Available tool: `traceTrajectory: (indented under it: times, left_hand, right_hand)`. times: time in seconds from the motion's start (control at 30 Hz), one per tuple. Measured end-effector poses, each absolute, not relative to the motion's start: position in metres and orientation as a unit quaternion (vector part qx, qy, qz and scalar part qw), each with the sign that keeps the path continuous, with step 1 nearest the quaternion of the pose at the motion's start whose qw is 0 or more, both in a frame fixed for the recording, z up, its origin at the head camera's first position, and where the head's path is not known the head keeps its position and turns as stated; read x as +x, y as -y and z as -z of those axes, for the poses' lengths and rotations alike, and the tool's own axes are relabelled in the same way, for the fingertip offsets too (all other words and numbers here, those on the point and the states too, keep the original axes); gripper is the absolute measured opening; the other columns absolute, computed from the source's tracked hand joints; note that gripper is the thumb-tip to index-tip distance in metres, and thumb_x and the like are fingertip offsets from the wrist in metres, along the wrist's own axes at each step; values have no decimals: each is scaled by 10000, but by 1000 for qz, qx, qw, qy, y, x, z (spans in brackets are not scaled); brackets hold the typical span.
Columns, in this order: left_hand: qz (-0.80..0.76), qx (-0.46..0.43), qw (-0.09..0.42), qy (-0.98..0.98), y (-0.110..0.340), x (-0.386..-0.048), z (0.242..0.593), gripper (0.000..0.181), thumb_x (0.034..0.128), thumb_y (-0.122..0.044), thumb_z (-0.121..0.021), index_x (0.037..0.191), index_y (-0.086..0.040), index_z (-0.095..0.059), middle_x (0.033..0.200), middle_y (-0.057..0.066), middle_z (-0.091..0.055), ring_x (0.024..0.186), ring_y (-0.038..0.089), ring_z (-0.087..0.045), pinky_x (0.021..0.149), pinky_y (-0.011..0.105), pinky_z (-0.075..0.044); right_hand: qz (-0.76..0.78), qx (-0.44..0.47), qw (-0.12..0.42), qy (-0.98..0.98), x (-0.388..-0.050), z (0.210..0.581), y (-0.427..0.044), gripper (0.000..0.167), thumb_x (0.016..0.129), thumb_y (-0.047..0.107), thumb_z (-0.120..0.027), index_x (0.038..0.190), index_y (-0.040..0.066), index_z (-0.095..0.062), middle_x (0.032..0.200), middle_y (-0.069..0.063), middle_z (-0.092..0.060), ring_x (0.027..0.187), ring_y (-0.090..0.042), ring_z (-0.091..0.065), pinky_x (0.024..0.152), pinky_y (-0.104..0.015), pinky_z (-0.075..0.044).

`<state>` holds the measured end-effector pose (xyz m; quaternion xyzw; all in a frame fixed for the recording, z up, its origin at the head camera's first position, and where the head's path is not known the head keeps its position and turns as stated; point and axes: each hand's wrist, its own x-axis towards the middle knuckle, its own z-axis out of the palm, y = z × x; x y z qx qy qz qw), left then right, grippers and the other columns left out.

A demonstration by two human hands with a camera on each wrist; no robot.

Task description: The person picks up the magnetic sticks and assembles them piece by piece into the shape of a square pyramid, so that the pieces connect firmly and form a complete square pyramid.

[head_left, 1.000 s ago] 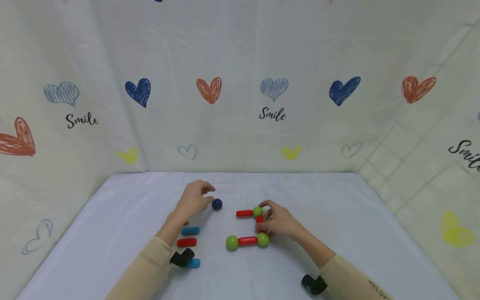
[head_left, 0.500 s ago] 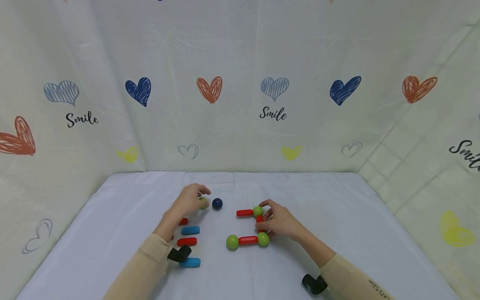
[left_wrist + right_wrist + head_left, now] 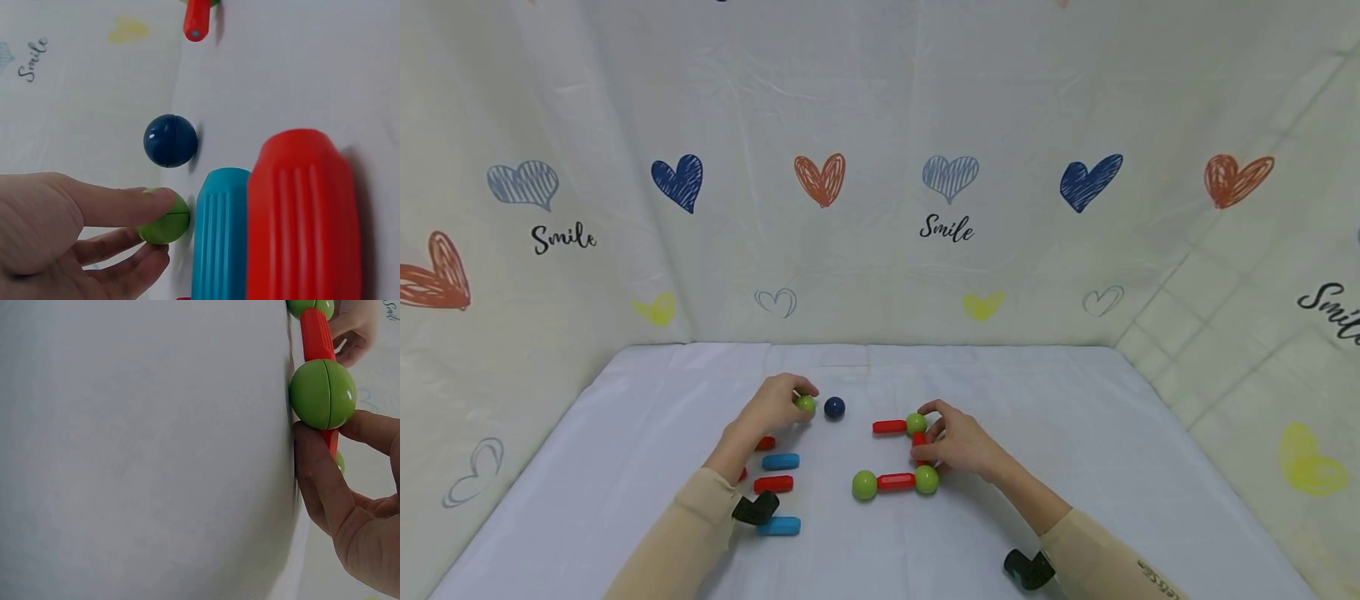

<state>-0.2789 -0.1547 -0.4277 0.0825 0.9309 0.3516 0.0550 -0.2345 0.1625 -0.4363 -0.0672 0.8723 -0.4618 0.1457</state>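
Observation:
My left hand [image 3: 772, 403] is at the back left of the table. It pinches a loose green ball [image 3: 167, 224] between thumb and fingers. A dark blue ball [image 3: 834, 407] sits just right of it, apart. My right hand [image 3: 961, 440] holds a joined piece at its right side. Its fingers are around the upright red rod [image 3: 919, 448], which links a far green ball [image 3: 916, 423] and a near green ball [image 3: 927, 479]. Another red rod [image 3: 890, 427] points left from the far ball. From the near one, a red rod [image 3: 896, 482] leads to a green end ball [image 3: 864, 485].
Left of the joined piece, under and beside my left forearm, lie loose rods: a blue rod [image 3: 780, 462], a red rod [image 3: 773, 484], a nearer blue rod [image 3: 779, 526] and partly hidden red ones. A white cloth [image 3: 1060, 400] covers the table; a printed curtain [image 3: 880, 250] hangs behind it.
My left hand has drawn back leftward from beside the blue ball and lowered slightly; the green ball in its fingers has come into sight. My right hand and the joined piece have stayed put.

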Motion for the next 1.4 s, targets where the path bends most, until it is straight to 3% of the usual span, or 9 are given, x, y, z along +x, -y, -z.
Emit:
traceTrajectory:
  times: [0.67, 1.4]
  left_hand:
    - [-359, 82, 56, -928, 164, -266, 427, 390, 857, -86, -831, 1228, -50, -717, 1092, 73, -685, 1001, 260, -625, 841, 379, -578]
    - [-403, 122, 66, -904, 160, -251, 430, 336, 832, -91, -853, 1153, -97, -754, 999, -25, -688, 946, 188, -625, 830, 367, -557]
  right_hand:
    - [454, -66, 139, -877, -232, 435, -162, 598, 856, 133, -840, 1358, 59, -523, 915, -87, -589, 740, -209, -609, 651, -348, -600]
    - [458, -63, 143, -875, -234, 437, -161, 604, 858, 131, -838, 1364, 53, -517, 925, -93, -588, 732, -208, -627, 658, -352, -605]
